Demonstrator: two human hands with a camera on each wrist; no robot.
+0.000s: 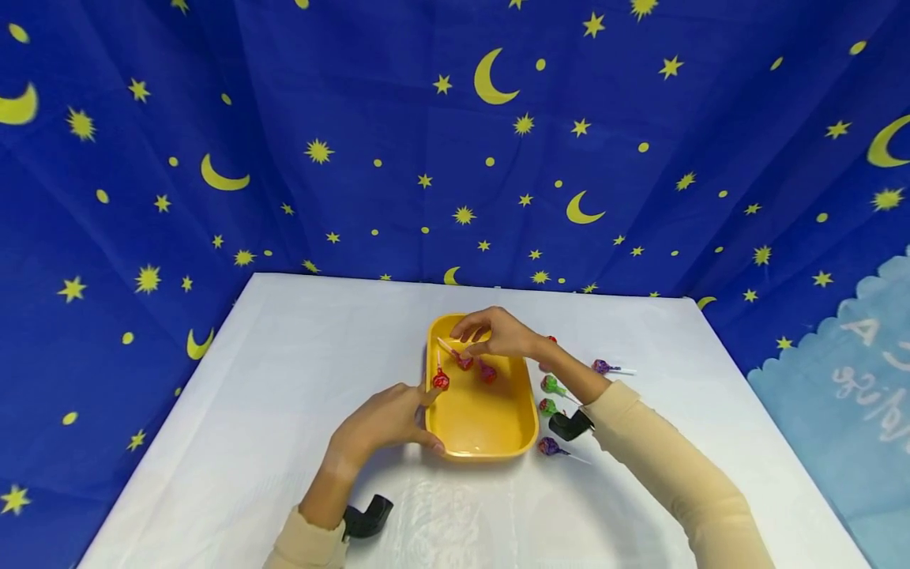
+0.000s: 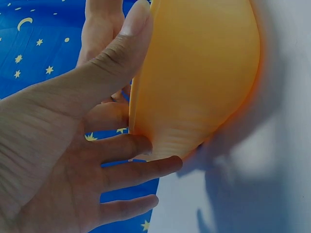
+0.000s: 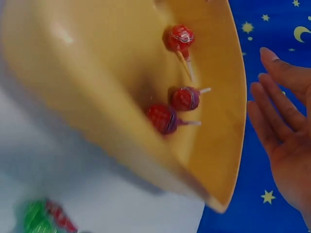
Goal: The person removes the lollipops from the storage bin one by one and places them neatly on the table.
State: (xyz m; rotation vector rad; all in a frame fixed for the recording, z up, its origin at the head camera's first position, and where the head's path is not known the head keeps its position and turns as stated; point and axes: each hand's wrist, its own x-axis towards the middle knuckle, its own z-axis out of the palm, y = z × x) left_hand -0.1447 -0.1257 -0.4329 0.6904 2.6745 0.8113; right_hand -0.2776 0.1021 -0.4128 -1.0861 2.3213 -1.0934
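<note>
A yellow tray [image 1: 483, 427] stands on the white table with three red-wrapped lollipops [image 3: 186, 98] inside, towards its far end. At the tray's left side is my left hand [image 1: 380, 423]. Its thumb lies at the rim and its extended fingers [image 2: 141, 172] reach along the outer wall in the left wrist view. My right hand [image 1: 501, 332] hovers over the far end of the tray, above the lollipops. In the right wrist view, the fingers of this right hand [image 3: 291, 121] are spread loosely, with nothing held between them.
To the right of the tray lie several more lollipops: green ones [image 1: 550, 385], a purple one [image 1: 549, 446] near the front and another purple one [image 1: 601, 367] farther right. A blue cloth [image 1: 398, 126] with yellow moons and stars hangs behind the table [image 1: 298, 348].
</note>
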